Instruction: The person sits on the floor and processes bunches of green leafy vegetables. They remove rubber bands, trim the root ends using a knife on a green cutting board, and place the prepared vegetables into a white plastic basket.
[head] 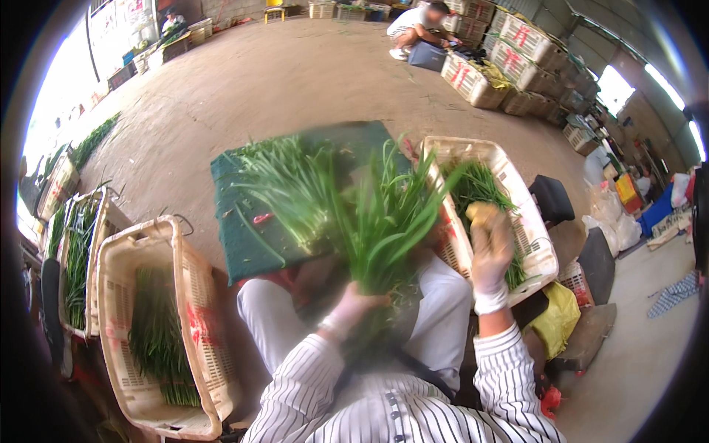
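Observation:
My gloved left hand point(357, 307) grips a bunch of long green leafy stalks, like garlic chives point(374, 243), near its base above my lap. The leaves fan upward and are partly blurred. More cut greens point(299, 205) lie on a board covered in green cloth point(243, 243) before my knees. My gloved right hand point(492, 243) is raised over the right plastic crate point(532, 238), which holds loose greens point(476, 183). Its fingertips look yellowish-brown and blurred; whether they hold anything is unclear. A small red strip point(262, 219) lies on the cloth.
On my left stands a tilted white plastic crate point(180, 310) with bundled greens point(160, 332), and another filled crate point(94, 266) beyond it. A person point(421, 27) crouches near stacked crates point(520, 50) at the upper right. A yellow sack point(559, 318) lies by the right crate.

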Tool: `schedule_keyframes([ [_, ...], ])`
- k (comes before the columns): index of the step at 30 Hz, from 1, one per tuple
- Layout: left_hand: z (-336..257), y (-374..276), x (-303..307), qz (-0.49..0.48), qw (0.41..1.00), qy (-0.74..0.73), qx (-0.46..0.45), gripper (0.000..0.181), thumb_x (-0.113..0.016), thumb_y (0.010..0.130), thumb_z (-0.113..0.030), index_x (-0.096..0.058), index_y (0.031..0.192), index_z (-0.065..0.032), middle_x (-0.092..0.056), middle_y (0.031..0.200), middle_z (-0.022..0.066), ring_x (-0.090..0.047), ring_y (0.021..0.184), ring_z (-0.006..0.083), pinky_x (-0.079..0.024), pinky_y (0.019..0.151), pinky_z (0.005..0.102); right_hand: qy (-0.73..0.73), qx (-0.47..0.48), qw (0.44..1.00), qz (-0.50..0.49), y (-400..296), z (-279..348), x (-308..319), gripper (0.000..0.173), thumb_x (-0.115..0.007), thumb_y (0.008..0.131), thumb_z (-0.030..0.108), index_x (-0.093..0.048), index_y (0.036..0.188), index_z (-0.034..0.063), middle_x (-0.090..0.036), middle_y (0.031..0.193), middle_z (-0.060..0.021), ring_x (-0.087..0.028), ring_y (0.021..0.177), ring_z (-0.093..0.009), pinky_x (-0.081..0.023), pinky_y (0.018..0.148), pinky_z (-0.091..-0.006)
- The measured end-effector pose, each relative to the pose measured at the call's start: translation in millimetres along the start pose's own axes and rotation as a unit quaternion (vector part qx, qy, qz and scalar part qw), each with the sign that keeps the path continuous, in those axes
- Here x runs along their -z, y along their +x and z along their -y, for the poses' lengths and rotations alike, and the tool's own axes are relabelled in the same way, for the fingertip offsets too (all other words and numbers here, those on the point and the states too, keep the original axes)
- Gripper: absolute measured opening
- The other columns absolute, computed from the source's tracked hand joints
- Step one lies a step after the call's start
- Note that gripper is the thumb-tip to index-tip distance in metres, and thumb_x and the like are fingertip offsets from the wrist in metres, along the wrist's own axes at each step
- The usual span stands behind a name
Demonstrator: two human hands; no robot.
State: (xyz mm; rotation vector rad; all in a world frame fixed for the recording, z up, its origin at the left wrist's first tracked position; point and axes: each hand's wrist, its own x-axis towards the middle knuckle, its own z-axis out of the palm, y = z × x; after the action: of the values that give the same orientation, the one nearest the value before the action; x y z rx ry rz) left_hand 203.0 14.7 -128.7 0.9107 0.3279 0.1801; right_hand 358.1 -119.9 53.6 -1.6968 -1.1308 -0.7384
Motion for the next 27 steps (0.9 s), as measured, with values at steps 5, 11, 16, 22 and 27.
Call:
schedule_keyframes([
  [5, -32.3, -22.8, -30.0, 0.037, 0.999, -0.024, 0.027, 0.026, -0.075, 0.076, 0.0, -0.066, 0.101, -0.0019, -0.068, 0.089, 0.0022, -0.063, 0.079, 0.0111, -0.053, 0.075, 0.028, -0.183, 0.204, 0.962, 0.018, 116.6, 8.1, 29.1, 0.013, -0.064, 0.083, 0.0, -0.067, 0.095, 0.0029, -0.067, 0.101, -0.0107, -0.062, 0.097, -0.029, -0.047, 0.089, -0.039],
  [11, 6.5, -5.7, -5.6, 0.016, 0.997, 0.078, 0.006, 0.027, -0.075, 0.075, 0.002, -0.066, 0.101, -0.002, -0.067, 0.093, 0.0004, -0.062, 0.081, 0.0101, -0.052, 0.077, 0.0277, -0.329, 0.173, 0.818, 0.44, 145.9, -20.5, 11.2, 0.024, -0.058, 0.089, 0.019, -0.066, 0.111, 0.0116, -0.066, 0.105, -0.0168, -0.062, 0.103, -0.032, -0.045, 0.095, -0.0448],
  [16, 22.7, 0.3, 7.0, -0.002, 0.992, 0.124, -0.008, 0.027, -0.074, 0.077, 0.001, -0.066, 0.103, -0.0018, -0.067, 0.094, -0.0006, -0.061, 0.082, 0.0092, -0.052, 0.077, 0.0267, -0.324, 0.106, 0.745, 0.573, 116.2, -53.8, -1.0, 0.024, -0.057, 0.081, 0.009, -0.065, 0.104, 0.008, -0.067, 0.088, -0.0163, -0.066, 0.089, -0.031, -0.049, 0.085, -0.0434],
  [22, 29.3, 19.5, 8.8, -0.072, 0.927, 0.283, -0.237, 0.023, -0.07, 0.082, 0.0, -0.065, 0.104, -0.0003, -0.066, 0.092, -0.0029, -0.057, 0.084, 0.005, -0.049, 0.077, 0.0243, -0.348, 0.151, 0.886, 0.268, 71.2, -89.9, -0.5, 0.022, -0.054, 0.081, 0.003, -0.064, 0.099, 0.0099, -0.061, 0.068, -0.0142, -0.064, 0.07, -0.032, -0.05, 0.066, -0.0417],
  [27, 13.7, 15.9, 15.4, -0.178, 0.753, 0.516, -0.366, 0.06, -0.07, 0.067, 0.0, -0.061, 0.126, -0.0093, -0.064, 0.079, 0.0102, -0.059, 0.066, 0.0266, -0.048, 0.063, 0.0322, -0.114, -0.202, 0.973, -0.007, 91.3, -117.6, 67.4, 0.028, -0.054, 0.098, 0.029, -0.065, 0.091, 0.0043, -0.065, 0.078, -0.0088, -0.059, 0.067, -0.017, -0.047, 0.061, -0.032],
])
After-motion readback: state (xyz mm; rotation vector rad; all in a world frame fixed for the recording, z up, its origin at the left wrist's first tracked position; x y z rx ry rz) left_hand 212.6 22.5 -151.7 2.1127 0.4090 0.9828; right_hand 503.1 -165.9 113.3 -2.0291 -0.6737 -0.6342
